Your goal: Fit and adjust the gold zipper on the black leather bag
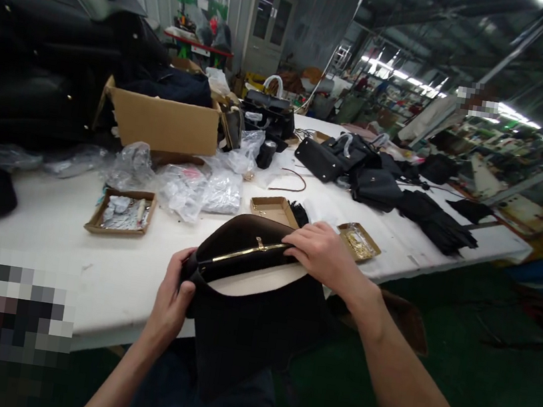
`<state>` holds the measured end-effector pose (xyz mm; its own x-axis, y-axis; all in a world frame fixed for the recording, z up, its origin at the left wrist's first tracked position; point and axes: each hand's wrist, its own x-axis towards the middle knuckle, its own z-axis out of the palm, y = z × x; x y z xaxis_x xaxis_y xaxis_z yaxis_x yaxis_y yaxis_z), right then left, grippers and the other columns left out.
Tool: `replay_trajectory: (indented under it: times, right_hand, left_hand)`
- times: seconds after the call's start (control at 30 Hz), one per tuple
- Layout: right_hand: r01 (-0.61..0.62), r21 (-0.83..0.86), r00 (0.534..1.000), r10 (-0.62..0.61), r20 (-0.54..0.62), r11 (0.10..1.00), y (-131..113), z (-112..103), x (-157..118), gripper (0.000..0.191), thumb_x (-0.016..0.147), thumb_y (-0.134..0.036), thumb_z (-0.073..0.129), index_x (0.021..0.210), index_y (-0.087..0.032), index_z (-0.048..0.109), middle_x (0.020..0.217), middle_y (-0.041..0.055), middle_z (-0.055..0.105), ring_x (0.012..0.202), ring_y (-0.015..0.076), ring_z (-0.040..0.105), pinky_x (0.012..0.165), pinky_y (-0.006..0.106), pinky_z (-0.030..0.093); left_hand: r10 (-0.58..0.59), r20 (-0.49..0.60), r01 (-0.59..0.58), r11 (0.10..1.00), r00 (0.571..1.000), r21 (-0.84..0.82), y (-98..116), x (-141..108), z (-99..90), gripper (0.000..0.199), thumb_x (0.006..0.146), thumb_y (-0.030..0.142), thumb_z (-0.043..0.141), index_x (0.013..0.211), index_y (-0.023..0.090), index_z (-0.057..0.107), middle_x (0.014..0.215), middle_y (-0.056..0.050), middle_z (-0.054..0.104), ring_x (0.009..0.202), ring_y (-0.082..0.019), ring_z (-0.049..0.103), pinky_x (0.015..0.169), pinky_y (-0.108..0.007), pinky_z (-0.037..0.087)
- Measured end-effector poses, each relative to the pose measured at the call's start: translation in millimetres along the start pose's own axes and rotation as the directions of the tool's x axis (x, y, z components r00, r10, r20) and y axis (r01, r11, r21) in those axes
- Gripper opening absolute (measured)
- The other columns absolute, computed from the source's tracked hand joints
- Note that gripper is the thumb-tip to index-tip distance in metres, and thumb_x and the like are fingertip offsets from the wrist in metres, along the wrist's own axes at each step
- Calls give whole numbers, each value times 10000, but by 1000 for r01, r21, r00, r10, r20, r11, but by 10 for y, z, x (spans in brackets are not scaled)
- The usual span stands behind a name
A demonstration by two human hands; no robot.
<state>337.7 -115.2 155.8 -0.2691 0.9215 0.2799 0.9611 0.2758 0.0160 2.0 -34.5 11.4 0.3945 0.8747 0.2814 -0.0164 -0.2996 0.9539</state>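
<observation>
1. Clasping one end of a black, soft-sided bag (259, 323) between thumb and fingers of the left hand (172, 297), apparently for steadiness.
2. Pinching the mouth's opposite end with the right hand (317, 254), seemingly to expose a gold-toothed metal zip (239, 253) and cream lining (255, 281) between both sets of fingers.
3. Beyond the right fingers, see a shallow brown cardboard tray (369, 256), likely placed for easy reach.

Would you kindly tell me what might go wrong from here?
The black bag hangs in front of the table, so it might slip down if the left hand and right hand loosen. The pale lining lies beside the gold zipper and could catch in its teeth. A tray of gold-coloured pieces lies near the right hand, so a bump might spill it.
</observation>
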Motion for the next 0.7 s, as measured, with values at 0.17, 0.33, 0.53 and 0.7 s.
replay_trajectory:
  times: [0.17, 0.33, 0.53, 0.7]
  right_hand:
    - [-24, 306, 991, 64, -121, 952, 54, 98, -36, 115, 1072, -187, 718, 1141, -205, 808, 1080, 73, 826, 1034, 248, 738, 933, 398, 586]
    - [-118, 602, 916, 321, -241, 790, 415, 160, -343, 241, 1094, -227, 654, 1262, -267, 820, 1351, 77, 786, 1229, 243, 752, 1097, 427, 615]
    - [-281, 495, 943, 333, -17, 822, 571, 354, -934, 917, 984, -317, 824, 1776, -350, 363, 1777, 91, 470, 1625, 340, 473, 1371, 593, 382]
    - [-189, 697, 970, 240, 24, 691, 320, 414, -881, 900, 1003, -412, 825, 1775, -373, 366, 1830, 71, 378, 1687, 307, 387, 1415, 525, 304]
  left_hand:
    - [74, -54, -70, 995, 996, 70, -104, -35, 59, 904, 1047, 870, 363, 1690, 237, 414, 1691, -171, 467, 1556, -400, 462, 1293, -543, 394]
    - [40, -69, -33, 995, 997, 92, -134, -27, 66, 864, 1077, 827, 338, 1657, 197, 452, 1624, -183, 534, 1513, -391, 502, 1280, -546, 400]
    - [-7, -139, 25, 991, 990, 130, -99, 18, 131, 912, 1042, 882, 333, 1588, 175, 519, 1553, -176, 594, 1459, -393, 546, 1271, -545, 423]
    - [-92, -222, 113, 990, 971, 81, -63, 70, 145, 969, 970, 965, 345, 1510, 198, 589, 1490, -148, 659, 1419, -403, 586, 1249, -571, 474]
